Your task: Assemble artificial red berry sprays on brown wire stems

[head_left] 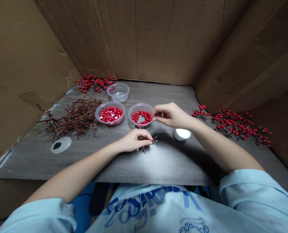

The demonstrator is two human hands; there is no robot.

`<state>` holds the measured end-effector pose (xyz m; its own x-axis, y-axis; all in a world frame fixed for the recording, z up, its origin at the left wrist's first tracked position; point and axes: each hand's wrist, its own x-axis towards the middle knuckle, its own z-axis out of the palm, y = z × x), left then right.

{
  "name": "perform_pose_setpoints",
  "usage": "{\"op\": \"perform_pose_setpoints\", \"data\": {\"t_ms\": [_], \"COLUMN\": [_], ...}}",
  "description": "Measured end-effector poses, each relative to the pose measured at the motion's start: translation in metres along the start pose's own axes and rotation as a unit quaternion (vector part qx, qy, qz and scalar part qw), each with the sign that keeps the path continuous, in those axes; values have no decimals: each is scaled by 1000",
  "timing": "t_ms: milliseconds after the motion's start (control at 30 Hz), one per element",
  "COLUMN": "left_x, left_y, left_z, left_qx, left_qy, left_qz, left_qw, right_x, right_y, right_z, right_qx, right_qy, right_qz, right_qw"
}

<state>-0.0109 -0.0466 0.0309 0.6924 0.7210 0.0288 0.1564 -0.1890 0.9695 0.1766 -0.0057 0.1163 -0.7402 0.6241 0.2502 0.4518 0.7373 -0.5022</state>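
My left hand (137, 141) is closed around a small brown twig (154, 140), its thin tips sticking out past my thumb just above the table. The rest of the twig is mostly covered by my fingers. My right hand (169, 115) is at the right rim of a clear plastic tub (134, 123) with a ring of red berries (147, 120) inside. Thumb and fingertips are pinched together there; whatever is between them is too small to make out. Close below my right wrist stands a small white pot (182, 134).
Left of the tub stands another tub (97, 114) of red and white beads, with an empty-looking tub (119, 96) behind. Brown twigs (78, 116) pile at left, near a round lid (61, 145). Berry sprigs lie back left (94, 83) and right (240, 124). Cardboard walls (153, 42) enclose the table.
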Motion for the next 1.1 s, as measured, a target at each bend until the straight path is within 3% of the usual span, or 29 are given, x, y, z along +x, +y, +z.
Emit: {"op": "perform_pose_setpoints", "data": {"t_ms": [100, 300, 600, 900, 1100], "left_x": [0, 2, 3, 4, 4], "left_y": [-12, -21, -21, -19, -18], "left_z": [4, 6, 5, 5, 4], "left_qx": [-67, -147, -172, -184, -185], "left_qy": [3, 36, 56, 73, 77], "left_qz": [-29, -93, -106, -115, -116], "left_qw": [997, 984, 978, 973, 973], "right_x": [20, 56, 84, 82, 81], "right_y": [11, 30, 40, 44, 53], "right_z": [4, 24, 58, 65, 72], "right_qx": [-40, -191, -215, -201, -202], "right_qy": [6, -77, -206, -217, -178], "right_qz": [24, 58, 4, 13, -3], "right_qw": [999, 977, 955, 955, 963]}}
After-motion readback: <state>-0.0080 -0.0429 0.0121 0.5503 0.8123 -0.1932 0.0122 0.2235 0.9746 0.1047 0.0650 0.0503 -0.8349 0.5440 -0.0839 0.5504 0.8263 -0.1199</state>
